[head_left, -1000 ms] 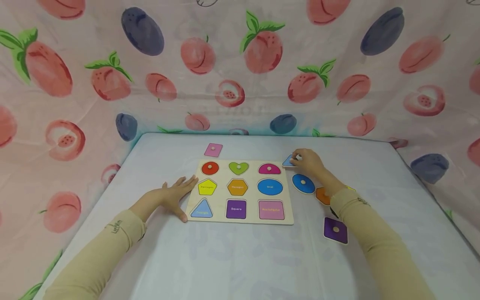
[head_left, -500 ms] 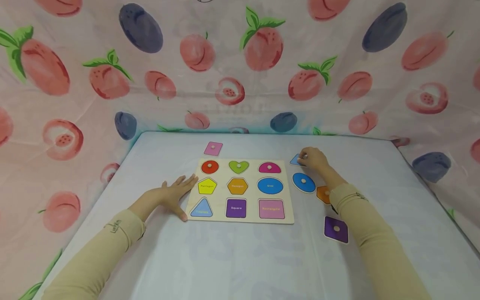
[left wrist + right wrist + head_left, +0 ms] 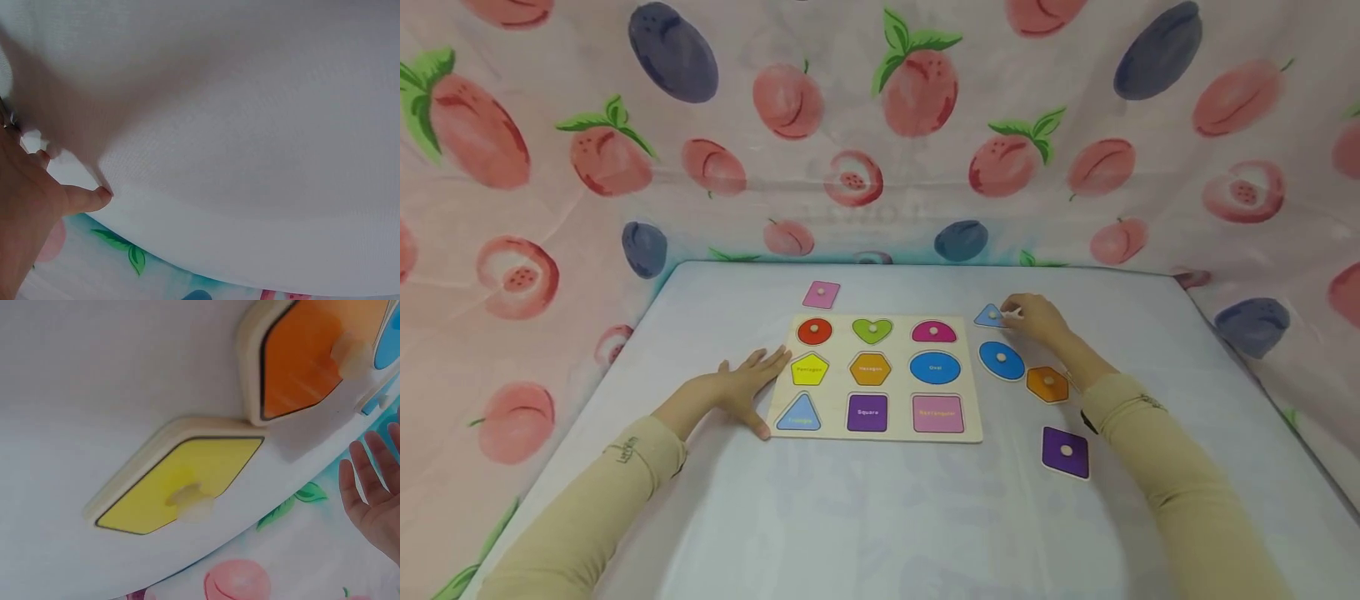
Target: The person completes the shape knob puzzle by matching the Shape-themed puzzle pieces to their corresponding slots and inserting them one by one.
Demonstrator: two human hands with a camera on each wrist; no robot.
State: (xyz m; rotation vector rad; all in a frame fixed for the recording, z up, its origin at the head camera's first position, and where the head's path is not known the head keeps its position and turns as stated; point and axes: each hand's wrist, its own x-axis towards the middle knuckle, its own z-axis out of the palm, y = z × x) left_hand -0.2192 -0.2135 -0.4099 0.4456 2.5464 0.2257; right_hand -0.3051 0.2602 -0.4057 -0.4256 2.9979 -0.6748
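Note:
A wooden shape puzzle board (image 3: 838,385) lies mid-table, its printed recesses labelled with names. My left hand (image 3: 743,389) rests at the board's left edge, fingers spread. Just beyond the board's back right corner lies a light blue triangle piece (image 3: 986,317), knob showing. Beside it is my right hand (image 3: 1036,318), fingertips just right of the knob and holding nothing. The right wrist view shows that hand's fingers (image 3: 374,472) loosely extended. Closest to that hand otherwise is a blue oval piece (image 3: 1002,361). In the left wrist view the left thumb (image 3: 87,199) touches the white surface.
Right of the board lie an orange hexagon piece (image 3: 1047,385) and a purple square piece (image 3: 1065,452). A yellow pentagon piece (image 3: 181,487) sits by the hexagon, hidden by the sleeve in the head view. Behind the board is a pink rectangle piece (image 3: 822,294). Fruit-print cloth (image 3: 910,192) hangs behind the table.
The right hand has shifted the triangle piece rightward, away from the board's corner, then let go of its knob and drawn slightly right. The left hand has stayed at the board's edge.

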